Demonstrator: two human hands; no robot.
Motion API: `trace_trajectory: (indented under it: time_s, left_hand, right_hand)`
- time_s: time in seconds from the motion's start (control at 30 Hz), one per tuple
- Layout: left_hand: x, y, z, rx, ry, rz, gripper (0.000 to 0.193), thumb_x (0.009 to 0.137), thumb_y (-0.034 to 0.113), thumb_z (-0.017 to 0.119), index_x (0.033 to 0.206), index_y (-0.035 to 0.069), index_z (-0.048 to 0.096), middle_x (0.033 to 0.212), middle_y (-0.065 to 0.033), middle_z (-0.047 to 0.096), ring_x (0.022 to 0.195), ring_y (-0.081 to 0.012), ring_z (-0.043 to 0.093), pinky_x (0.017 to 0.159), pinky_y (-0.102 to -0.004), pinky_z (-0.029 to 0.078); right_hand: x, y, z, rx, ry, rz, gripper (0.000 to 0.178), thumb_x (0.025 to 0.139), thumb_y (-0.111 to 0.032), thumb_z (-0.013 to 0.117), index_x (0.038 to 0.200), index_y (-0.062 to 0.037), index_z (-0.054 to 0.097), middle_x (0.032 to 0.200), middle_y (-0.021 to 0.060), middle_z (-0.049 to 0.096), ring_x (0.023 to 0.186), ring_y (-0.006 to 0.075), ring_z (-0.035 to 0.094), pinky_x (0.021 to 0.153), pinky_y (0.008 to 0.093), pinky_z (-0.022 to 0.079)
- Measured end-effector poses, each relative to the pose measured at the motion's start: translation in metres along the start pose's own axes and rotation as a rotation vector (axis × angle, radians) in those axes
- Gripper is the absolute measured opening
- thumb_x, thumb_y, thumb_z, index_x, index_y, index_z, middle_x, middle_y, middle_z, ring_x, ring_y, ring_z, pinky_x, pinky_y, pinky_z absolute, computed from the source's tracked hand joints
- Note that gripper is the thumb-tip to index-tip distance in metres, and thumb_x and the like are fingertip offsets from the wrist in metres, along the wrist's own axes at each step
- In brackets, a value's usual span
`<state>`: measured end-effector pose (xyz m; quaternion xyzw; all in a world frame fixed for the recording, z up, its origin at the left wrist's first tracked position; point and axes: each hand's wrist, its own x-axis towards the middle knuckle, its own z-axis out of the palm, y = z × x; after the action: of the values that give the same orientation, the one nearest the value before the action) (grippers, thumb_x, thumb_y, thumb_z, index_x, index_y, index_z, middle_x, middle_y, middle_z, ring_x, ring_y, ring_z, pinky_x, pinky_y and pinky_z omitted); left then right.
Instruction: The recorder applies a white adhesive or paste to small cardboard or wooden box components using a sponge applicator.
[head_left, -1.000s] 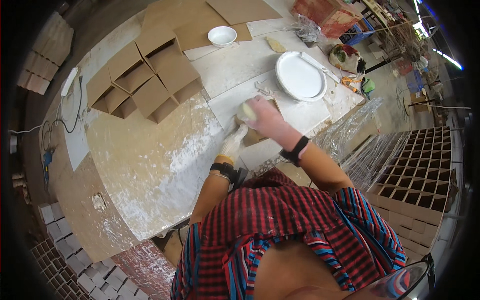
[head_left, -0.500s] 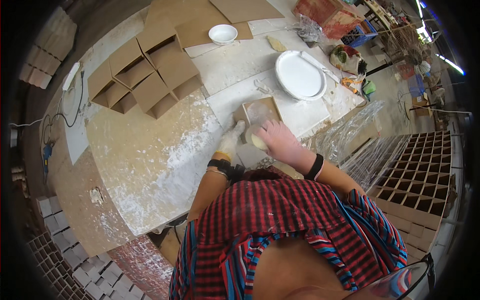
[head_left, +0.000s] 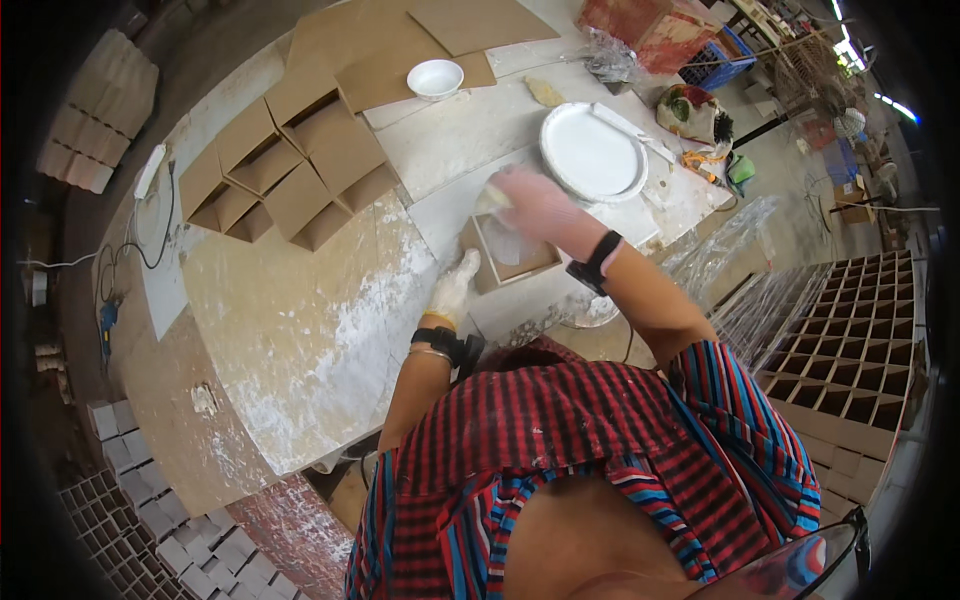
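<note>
A small open cardboard box (head_left: 512, 254), whitish inside, sits on the paste-smeared worktable in front of me. My left hand (head_left: 455, 288), in a white glove, is closed against the box's left side. My right hand (head_left: 540, 212) is pinched round a pale yellowish sponge (head_left: 490, 198) at the box's far edge; the fingers hide part of the sponge and that corner. Just beyond, to the right, is a round white tray (head_left: 592, 150) of smooth white paste, with a flat white stick (head_left: 634, 131) lying across its right rim.
Several brown boxes (head_left: 290, 165) stand grouped at the table's left. A white bowl (head_left: 435, 79) rests near flat cardboard sheets (head_left: 370, 45). Clear plastic film (head_left: 730, 240) and stacked box grids (head_left: 840, 345) are at the right. A cable (head_left: 170, 215) runs along the left edge.
My right hand has moved the sponge from the box's near side to its far edge. The box has turned slightly, while my left hand stays at its left side.
</note>
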<state>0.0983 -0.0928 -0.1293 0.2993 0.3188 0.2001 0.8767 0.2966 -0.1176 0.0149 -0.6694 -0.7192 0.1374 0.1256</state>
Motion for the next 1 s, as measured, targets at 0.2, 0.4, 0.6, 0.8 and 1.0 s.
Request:
trace_trajectory:
  time_s: [0.2,0.4,0.6,0.8,1.0]
  left_hand:
    - [0.002,-0.006,-0.005,0.049,0.033,0.01,0.069,0.093,0.032,0.059,0.148,0.015,0.023,0.14,-0.01,0.04,0.125,-0.0272,0.044,0.1,-0.0444,0.042]
    - [-0.001,-0.005,0.003,-0.027,0.029,0.014,0.064,0.093,0.03,0.059,0.146,0.014,0.027,0.137,-0.0096,0.044,0.123,-0.0267,0.046,0.099,-0.0434,0.043]
    - [0.007,-0.004,-0.006,0.019,0.045,0.0,0.064,0.094,0.029,0.058,0.146,0.009,0.026,0.138,-0.0108,0.043,0.124,-0.0265,0.045,0.1,-0.0448,0.043]
    - [0.003,0.0,-0.004,0.121,0.051,-0.004,0.068,0.095,0.032,0.056,0.148,0.007,0.021,0.141,-0.0121,0.041,0.125,-0.027,0.045,0.1,-0.0462,0.042]
    - [0.004,-0.004,-0.006,0.105,0.029,0.009,0.072,0.093,0.037,0.058,0.147,0.005,0.023,0.142,-0.0126,0.039,0.127,-0.0258,0.042,0.102,-0.0399,0.039]
  right_hand:
    - [-0.035,0.02,0.004,0.063,0.158,0.208,0.046,0.082,-0.021,0.064,0.123,-0.0052,0.05,0.107,0.0206,0.053,0.101,0.0365,0.055,0.085,0.0447,0.045]
    - [-0.086,0.008,0.028,0.293,0.163,0.516,0.044,0.086,-0.02,0.062,0.12,-0.0003,0.042,0.111,0.0278,0.05,0.105,0.0444,0.052,0.089,0.046,0.044]
    - [-0.112,0.003,0.03,0.942,0.218,0.654,0.043,0.088,-0.018,0.06,0.122,-0.0004,0.04,0.109,0.0279,0.05,0.096,0.0417,0.055,0.084,0.0452,0.046]
    - [-0.124,-0.008,0.035,0.349,0.336,0.443,0.042,0.085,-0.018,0.062,0.118,0.0009,0.044,0.104,0.0258,0.051,0.094,0.0413,0.055,0.084,0.0443,0.046]
    - [-0.062,0.028,0.026,0.385,0.418,0.381,0.039,0.087,-0.017,0.058,0.118,0.001,0.045,0.107,0.0248,0.051,0.103,0.043,0.05,0.089,0.044,0.043]
